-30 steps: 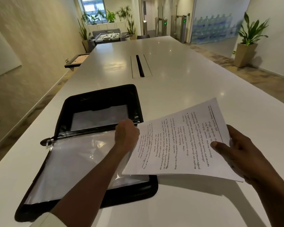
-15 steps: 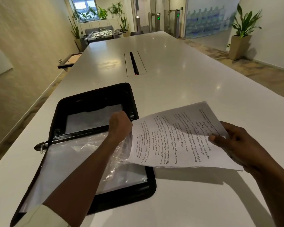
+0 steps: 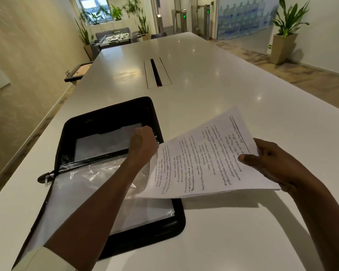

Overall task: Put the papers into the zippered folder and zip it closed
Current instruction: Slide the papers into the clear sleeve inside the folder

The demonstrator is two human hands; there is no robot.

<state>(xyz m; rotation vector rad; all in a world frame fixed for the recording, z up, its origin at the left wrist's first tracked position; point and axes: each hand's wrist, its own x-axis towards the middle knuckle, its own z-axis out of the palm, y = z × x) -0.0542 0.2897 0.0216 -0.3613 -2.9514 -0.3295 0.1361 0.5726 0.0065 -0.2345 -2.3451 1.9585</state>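
Note:
A black zippered folder lies open on the white table, with clear plastic sleeves spread over its near half. My left hand is closed over the folder's right edge, pinching the top plastic sleeve and lifting it. My right hand holds a stack of printed papers by its right edge. The stack's left end hangs over the folder's right side, next to my left hand. A metal zipper pull sticks out at the folder's left.
A cable slot is set into the table beyond the folder. A potted plant stands on the floor at the far right. A foosball table and more plants lie past the table's far end.
My left hand has lifted the plastic sleeve higher. The papers have shifted slightly left toward the folder, and their left end now sits closer to my left hand.

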